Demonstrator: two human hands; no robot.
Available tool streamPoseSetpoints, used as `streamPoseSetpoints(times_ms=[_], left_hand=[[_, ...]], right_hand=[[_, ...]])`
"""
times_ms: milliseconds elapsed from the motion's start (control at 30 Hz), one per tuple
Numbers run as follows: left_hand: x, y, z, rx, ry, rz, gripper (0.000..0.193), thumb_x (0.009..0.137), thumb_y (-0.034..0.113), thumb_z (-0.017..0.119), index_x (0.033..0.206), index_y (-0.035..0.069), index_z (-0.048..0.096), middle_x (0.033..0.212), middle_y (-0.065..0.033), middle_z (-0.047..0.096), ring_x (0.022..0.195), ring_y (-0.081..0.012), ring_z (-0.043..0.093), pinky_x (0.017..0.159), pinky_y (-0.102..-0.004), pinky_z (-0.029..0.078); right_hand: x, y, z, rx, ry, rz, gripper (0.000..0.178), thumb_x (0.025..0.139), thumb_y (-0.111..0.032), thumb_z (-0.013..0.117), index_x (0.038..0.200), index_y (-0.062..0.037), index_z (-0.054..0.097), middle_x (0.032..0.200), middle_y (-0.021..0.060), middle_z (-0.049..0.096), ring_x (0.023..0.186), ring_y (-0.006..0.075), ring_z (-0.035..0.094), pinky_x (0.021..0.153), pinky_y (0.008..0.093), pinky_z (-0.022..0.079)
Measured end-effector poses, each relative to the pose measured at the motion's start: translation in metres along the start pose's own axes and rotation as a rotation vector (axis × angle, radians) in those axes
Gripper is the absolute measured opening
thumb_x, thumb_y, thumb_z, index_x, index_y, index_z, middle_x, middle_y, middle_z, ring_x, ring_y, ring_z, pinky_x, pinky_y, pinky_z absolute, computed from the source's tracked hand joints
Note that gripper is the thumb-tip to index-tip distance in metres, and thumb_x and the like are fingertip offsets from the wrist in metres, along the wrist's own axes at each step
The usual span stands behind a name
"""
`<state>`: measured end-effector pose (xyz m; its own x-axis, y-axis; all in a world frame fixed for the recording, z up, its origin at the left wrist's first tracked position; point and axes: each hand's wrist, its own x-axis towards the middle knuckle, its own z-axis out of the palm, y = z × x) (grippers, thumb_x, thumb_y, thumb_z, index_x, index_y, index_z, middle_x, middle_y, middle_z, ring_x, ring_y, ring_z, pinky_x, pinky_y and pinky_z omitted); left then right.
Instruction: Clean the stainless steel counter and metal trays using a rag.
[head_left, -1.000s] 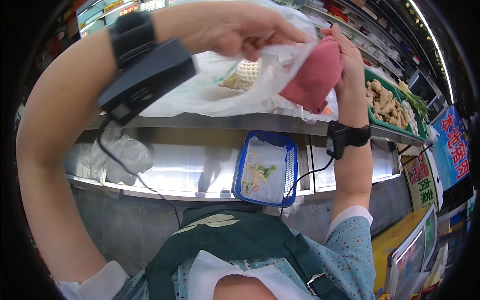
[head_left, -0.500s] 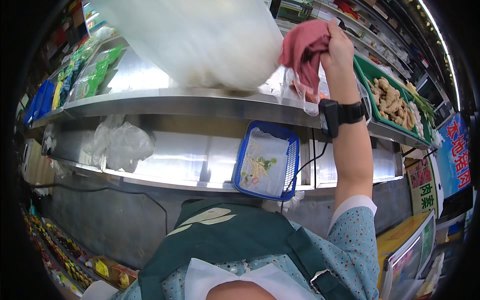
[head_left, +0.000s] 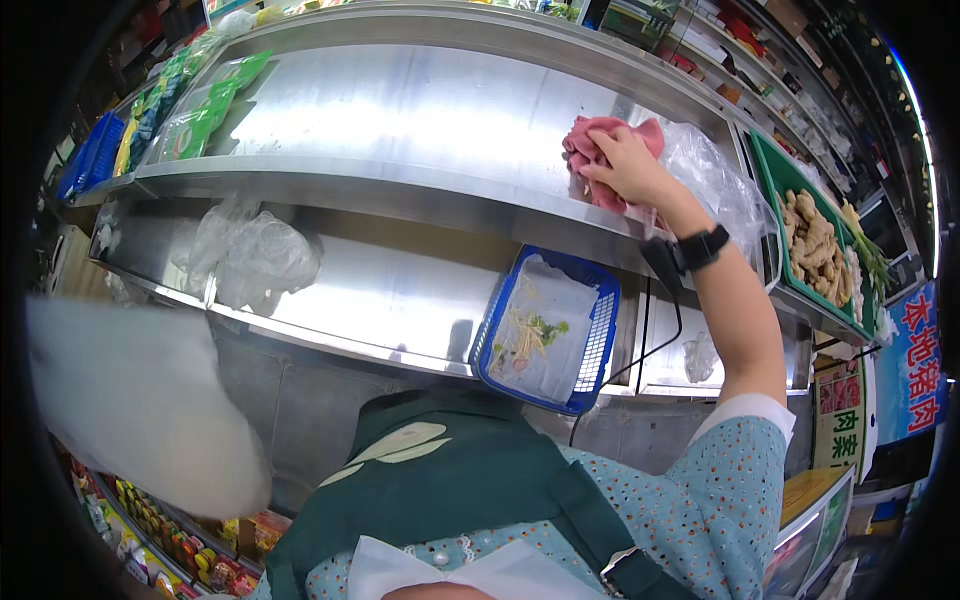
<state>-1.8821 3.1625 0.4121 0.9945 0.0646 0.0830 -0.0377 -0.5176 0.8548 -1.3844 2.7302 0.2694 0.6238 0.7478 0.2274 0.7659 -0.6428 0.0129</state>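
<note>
My right hand (head_left: 632, 172) presses a crumpled pink cloth (head_left: 581, 143) onto the upper stainless steel shelf (head_left: 400, 115), near its right end, with the fingers curled over the cloth. A clear plastic bag (head_left: 708, 170) lies just right of that hand. At the lower left hangs a large whitish, translucent object (head_left: 140, 400), smeared by motion; it looks like a bulky plastic bag, but its contents cannot be made out. My left hand does not show.
A blue basket (head_left: 602, 340) with paper and vegetable scraps sits on the lower shelf, right of a crumpled plastic bag (head_left: 265, 262). Green packets (head_left: 210, 115) lie at the upper left. A green crate (head_left: 770, 180) of ginger (head_left: 810, 240) stands right. A black cable (head_left: 665, 352) hangs near the basket.
The large whitish object has swung from above the upper shelf down to the lower left, uncovering the shelf. My right hand has lowered the pink cloth onto the metal.
</note>
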Motion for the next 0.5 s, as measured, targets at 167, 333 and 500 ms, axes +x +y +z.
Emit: streamPoseSetpoints(times_ms=[167, 333, 500], left_hand=[[-0.110, -0.169, -0.033, -0.271, 0.485, -0.146, 0.020, 0.082, 0.014, 0.065, 0.095, 0.005, 0.052, 0.077, -0.0029, 0.056, 0.052, -0.0060, 0.050, 0.046, -0.0187, 0.041], [-0.164, -0.292, 0.042, -0.377, 0.457, -0.909, 0.016, 0.079, 0.019, 0.066, 0.086, 0.005, 0.063, 0.067, -0.0038, 0.059, 0.058, -0.0105, 0.056, 0.049, -0.0236, 0.043], [-0.234, -0.430, 0.116, -0.709, 0.221, -1.071, 0.019, 0.081, 0.000, 0.063, 0.099, 0.001, 0.062, 0.076, -0.0034, 0.060, 0.054, -0.0119, 0.051, 0.049, -0.0263, 0.039]], right_hand=[[-0.049, 0.026, 0.000, -0.110, -0.110, 0.091, 0.039, 0.082, -0.023, 0.061, 0.115, -0.0050, 0.053, 0.113, 0.0258, 0.048, 0.103, 0.0429, 0.050, 0.088, 0.0458, 0.042], [-0.060, 0.013, -0.016, -0.078, -0.295, 0.288, 0.044, 0.074, -0.012, 0.067, 0.113, -0.0004, 0.050, 0.117, 0.0293, 0.044, 0.104, 0.0473, 0.050, 0.090, 0.0480, 0.042], [0.029, -0.094, -0.015, 0.068, -0.354, 0.120, 0.049, 0.070, -0.009, 0.068, 0.114, -0.0028, 0.047, 0.117, 0.0279, 0.042, 0.110, 0.0435, 0.048, 0.092, 0.0450, 0.041]])
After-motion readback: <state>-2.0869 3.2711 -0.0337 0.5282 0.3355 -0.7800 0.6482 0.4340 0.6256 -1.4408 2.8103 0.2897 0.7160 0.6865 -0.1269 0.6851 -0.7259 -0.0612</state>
